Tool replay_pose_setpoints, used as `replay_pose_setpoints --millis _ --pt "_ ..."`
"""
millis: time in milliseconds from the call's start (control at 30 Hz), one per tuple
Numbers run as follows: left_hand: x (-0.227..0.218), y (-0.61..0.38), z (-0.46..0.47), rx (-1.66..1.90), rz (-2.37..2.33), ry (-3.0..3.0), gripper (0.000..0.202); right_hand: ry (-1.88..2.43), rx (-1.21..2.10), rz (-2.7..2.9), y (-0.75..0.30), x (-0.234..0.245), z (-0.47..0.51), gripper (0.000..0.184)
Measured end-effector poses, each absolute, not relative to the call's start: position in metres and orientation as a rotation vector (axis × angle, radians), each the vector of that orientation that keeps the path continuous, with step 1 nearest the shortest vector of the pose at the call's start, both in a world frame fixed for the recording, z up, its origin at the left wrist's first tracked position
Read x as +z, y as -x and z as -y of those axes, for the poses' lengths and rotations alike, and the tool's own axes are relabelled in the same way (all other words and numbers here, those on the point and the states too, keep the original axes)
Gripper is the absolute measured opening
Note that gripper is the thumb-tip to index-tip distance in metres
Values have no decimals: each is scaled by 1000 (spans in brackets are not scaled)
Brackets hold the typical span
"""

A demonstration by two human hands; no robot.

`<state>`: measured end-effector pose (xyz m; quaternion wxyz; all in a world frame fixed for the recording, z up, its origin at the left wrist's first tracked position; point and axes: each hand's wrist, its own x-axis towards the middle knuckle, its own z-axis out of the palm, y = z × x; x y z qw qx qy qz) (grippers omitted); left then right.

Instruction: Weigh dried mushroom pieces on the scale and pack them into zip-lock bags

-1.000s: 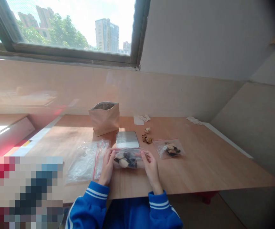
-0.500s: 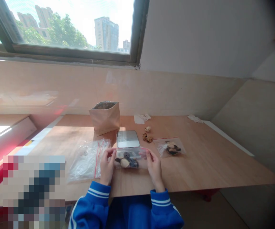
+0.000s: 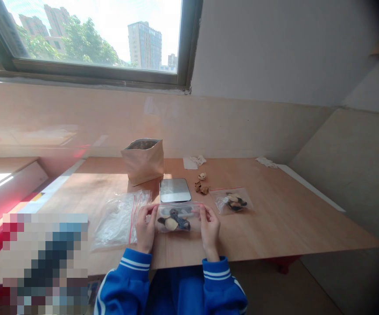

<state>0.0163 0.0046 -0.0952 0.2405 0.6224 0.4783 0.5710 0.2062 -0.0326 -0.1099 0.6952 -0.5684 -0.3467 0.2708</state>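
A clear zip bag (image 3: 179, 224) with dark and pale dried pieces inside is stretched between my two hands, just in front of a flat scale (image 3: 175, 190). My left hand (image 3: 146, 225) pinches its upper left corner. At the upper right corner, my right hand (image 3: 209, 225) grips it between thumb and fingers. Left of my left hand lies a stack of clear zip bags (image 3: 115, 221) with red seal lines. Another filled zip bag (image 3: 236, 201) rests on the table beyond my right hand.
An open brown paper pouch (image 3: 143, 162) stands behind the scale. Brown dried pieces (image 3: 201, 188) and a pale one (image 3: 202, 176) lie right of it. Crumpled white paper (image 3: 196, 161) sits near the wall, with more white scraps (image 3: 266, 162) farther right. The wooden table (image 3: 284, 218) ends close to my body.
Both hands still hold the filled zip bag by its top corners. The whole view has shifted slightly; nothing on the table has visibly moved.
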Motion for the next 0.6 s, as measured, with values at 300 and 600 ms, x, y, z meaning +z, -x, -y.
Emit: replay_pose_setpoints --millis 300,600 --pt "-95 -18 -3 1584 -1374 -1707 22 1350 489 820 -209 -114 35 41" --pt "-90 -21 0 1572 -1364 -1749 20 1366 486 790 -209 -115 33 42"
